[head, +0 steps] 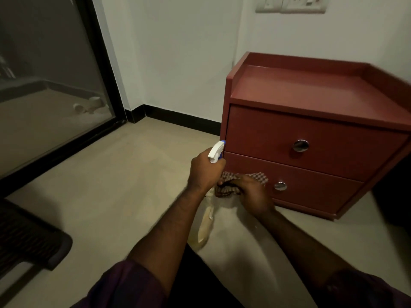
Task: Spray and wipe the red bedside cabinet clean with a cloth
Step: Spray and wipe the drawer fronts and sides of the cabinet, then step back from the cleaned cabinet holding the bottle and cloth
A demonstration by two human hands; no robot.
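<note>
The red bedside cabinet (311,134) stands on the floor against the white wall, with two drawers and round metal knobs. My left hand (205,172) grips a spray bottle (216,151) by its white and blue head, nozzle close to the cabinet's front left corner; the clear bottle body hangs below my wrist. My right hand (249,192) holds a checked cloth (255,177) bunched against the lower drawer, left of its knob.
A glass door with a black frame (106,70) fills the left side. A dark woven seat edge (29,236) sits at the lower left. Beige floor (124,174) lies between door and cabinet. Wall sockets (291,4) are above the cabinet.
</note>
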